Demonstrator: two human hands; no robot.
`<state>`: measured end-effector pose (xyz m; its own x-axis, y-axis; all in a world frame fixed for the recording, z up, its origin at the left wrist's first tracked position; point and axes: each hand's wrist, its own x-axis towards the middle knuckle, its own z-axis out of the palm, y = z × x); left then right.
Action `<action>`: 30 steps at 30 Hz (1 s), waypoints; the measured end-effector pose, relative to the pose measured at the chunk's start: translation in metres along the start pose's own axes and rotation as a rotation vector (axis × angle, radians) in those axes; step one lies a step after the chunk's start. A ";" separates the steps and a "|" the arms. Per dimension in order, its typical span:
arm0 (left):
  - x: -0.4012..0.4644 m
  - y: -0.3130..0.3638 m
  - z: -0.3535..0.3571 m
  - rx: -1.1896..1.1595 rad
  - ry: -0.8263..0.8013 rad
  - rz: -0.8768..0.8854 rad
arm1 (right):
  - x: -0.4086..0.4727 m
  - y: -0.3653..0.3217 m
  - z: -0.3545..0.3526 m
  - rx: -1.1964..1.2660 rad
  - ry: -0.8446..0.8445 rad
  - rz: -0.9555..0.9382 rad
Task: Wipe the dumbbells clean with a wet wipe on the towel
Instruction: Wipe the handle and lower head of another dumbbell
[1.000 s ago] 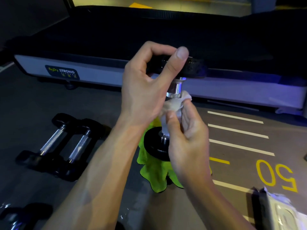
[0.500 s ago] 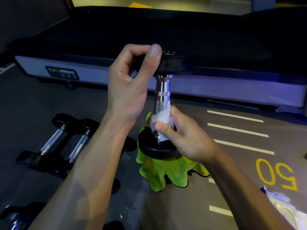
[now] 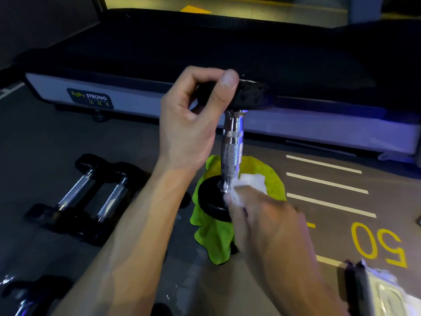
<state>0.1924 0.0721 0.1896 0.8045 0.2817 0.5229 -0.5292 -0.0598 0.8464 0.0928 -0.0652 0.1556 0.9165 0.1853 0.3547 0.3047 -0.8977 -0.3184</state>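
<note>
At frame centre the dumbbell (image 3: 231, 142) stands upright on the green towel (image 3: 211, 233), left hand (image 3: 189, 124) fingers clamped on its heavy, rigid top head, right hand (image 3: 262, 215) pinching the soft wet wipe (image 3: 247, 185) against the slick chrome handle's base.

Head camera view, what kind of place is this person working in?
Most likely a gym floor. A treadmill labelled Body Strong stands behind, spare dumbbells lie on the floor, and yellow distance markings are painted on it.
</note>
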 end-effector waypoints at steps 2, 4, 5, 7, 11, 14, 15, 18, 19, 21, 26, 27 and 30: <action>0.001 0.000 0.000 -0.011 0.001 -0.008 | -0.014 -0.004 0.004 0.105 -0.016 -0.091; 0.000 0.001 0.000 -0.015 -0.007 -0.007 | -0.017 -0.007 0.008 0.175 -0.044 -0.129; -0.001 0.001 0.001 -0.009 -0.009 -0.003 | -0.016 -0.008 0.011 0.193 -0.068 -0.147; -0.001 0.002 0.001 0.006 -0.016 0.003 | -0.014 -0.016 0.020 0.174 -0.143 -0.186; -0.002 0.002 -0.004 -0.002 -0.048 -0.003 | 0.004 -0.033 0.033 0.015 -0.265 -0.217; -0.004 0.004 -0.005 -0.012 -0.098 0.012 | 0.026 -0.042 0.042 -0.045 -0.336 -0.228; -0.004 0.005 -0.005 -0.008 -0.115 0.024 | 0.029 -0.040 0.043 -0.051 -0.366 -0.260; -0.004 0.005 -0.006 0.010 -0.129 0.037 | 0.020 -0.038 0.026 -0.050 -0.390 -0.287; -0.003 0.004 -0.007 0.017 -0.120 0.037 | 0.015 -0.035 0.019 -0.033 -0.376 -0.294; -0.001 0.003 -0.010 0.030 -0.098 0.031 | 0.007 -0.026 0.011 0.092 -0.320 -0.290; 0.002 -0.003 -0.016 0.003 -0.089 -0.008 | -0.006 0.004 -0.005 0.455 -0.181 -0.153; 0.001 -0.003 -0.016 0.000 -0.094 -0.011 | -0.007 0.008 -0.005 0.482 -0.126 -0.125; -0.003 -0.003 -0.014 0.018 -0.099 -0.009 | -0.010 0.024 0.000 0.457 -0.032 -0.037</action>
<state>0.1879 0.0853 0.1840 0.8323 0.1865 0.5219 -0.5176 -0.0751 0.8523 0.0910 -0.0884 0.1449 0.9083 0.2322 0.3479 0.4136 -0.6230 -0.6640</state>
